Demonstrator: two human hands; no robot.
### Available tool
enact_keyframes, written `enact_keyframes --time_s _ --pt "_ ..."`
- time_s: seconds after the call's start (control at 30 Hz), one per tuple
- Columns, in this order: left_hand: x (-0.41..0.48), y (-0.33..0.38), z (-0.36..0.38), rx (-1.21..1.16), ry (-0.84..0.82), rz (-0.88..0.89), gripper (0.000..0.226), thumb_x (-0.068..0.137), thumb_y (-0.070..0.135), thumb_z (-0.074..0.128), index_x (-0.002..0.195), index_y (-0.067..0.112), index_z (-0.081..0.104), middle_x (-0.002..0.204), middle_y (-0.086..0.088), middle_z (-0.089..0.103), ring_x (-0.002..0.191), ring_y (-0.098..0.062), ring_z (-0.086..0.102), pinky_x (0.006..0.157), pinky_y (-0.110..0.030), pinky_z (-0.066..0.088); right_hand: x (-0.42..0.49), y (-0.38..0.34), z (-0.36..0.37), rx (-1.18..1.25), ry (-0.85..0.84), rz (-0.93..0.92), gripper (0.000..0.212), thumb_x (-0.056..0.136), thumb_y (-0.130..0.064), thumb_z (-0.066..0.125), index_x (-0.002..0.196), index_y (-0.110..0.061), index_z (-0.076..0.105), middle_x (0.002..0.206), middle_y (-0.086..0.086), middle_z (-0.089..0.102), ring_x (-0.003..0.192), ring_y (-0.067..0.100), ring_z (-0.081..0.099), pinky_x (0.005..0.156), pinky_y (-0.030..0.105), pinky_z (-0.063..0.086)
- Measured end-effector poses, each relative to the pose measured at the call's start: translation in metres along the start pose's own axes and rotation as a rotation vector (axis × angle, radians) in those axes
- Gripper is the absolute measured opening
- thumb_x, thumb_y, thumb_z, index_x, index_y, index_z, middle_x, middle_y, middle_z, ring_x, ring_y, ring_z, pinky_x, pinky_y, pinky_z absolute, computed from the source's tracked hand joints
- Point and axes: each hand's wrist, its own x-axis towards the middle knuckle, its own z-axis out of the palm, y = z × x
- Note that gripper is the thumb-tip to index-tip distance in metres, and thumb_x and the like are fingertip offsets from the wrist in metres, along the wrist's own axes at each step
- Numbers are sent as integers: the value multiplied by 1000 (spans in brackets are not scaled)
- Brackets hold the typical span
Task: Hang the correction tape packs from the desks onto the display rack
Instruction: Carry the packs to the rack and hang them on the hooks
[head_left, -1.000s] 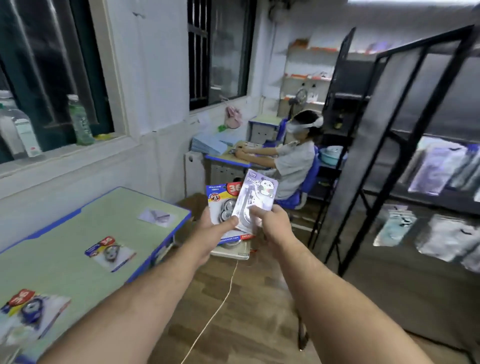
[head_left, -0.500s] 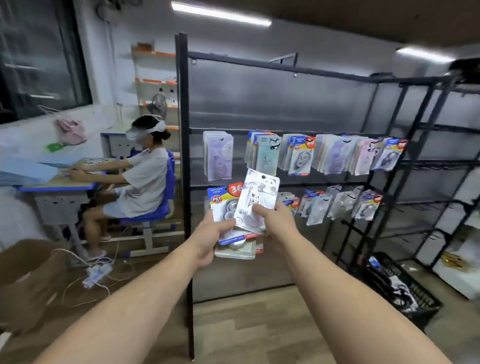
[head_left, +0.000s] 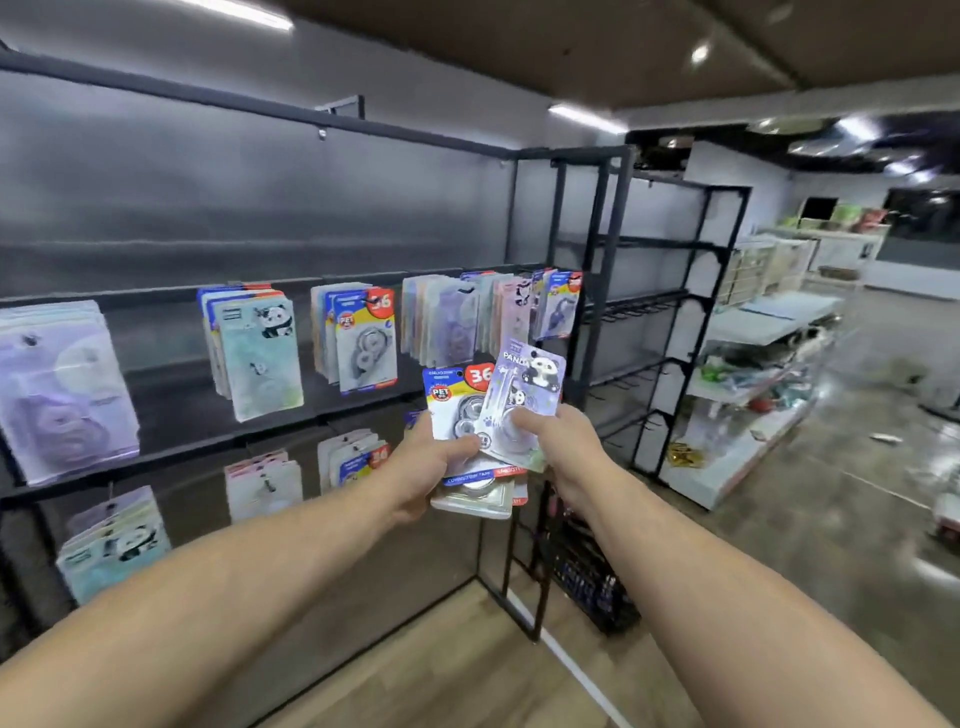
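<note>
My left hand (head_left: 423, 470) grips a small stack of correction tape packs, the blue-and-yellow "36" pack (head_left: 452, 402) on top. My right hand (head_left: 558, 441) pinches a lilac panda pack (head_left: 524, 387) that overlaps the stack's right side. Both hands are held up in front of the black display rack (head_left: 556, 218). On its upper row hang groups of packs: lilac ones (head_left: 57, 395) at far left, green panda ones (head_left: 260, 353), "36" ones (head_left: 363, 343) and mixed ones (head_left: 467, 317). A lower row (head_left: 265, 480) holds more packs.
A second black rack (head_left: 670, 322) with bare hooks stands to the right. A dark wire basket (head_left: 592, 582) sits on the floor at its foot. White shelving with goods (head_left: 758, 374) lines the right side, with grey floor beyond.
My view has swung right, away from the desks and the seated person, onto the rack, which is now closer. Both hands keep the same hold on the packs.
</note>
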Motion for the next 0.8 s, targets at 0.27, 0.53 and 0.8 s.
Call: enact_keyframes --time_s 0.27,0.53,0.8 --pt "144 9 34 18 -117 92 55 89 1 71 137 18 50 129 -9 71 113 -30 71 99 -52 56 120 -21 -50 -39 29 -18 31 80 -16 71 110 -8 76 105 12 79 100 35 75 95 58 57" --pt "224 8 70 14 -79 113 56 91 -2 70 137 19 47 127 -8 71 114 -31 70 100 -54 55 203 -29 -98 -101 -31 -63 13 93 -10 67 101 -5 76 105 11 78 93 26 75 80 38 59" --pt "289 1 108 82 107 171 63 85 9 79 137 25 48 127 -2 72 115 -25 70 104 -52 53 310 -19 -143 -17 -237 -66 19 93 -12 70 111 -8 72 104 5 79 90 22 77 78 37 62"
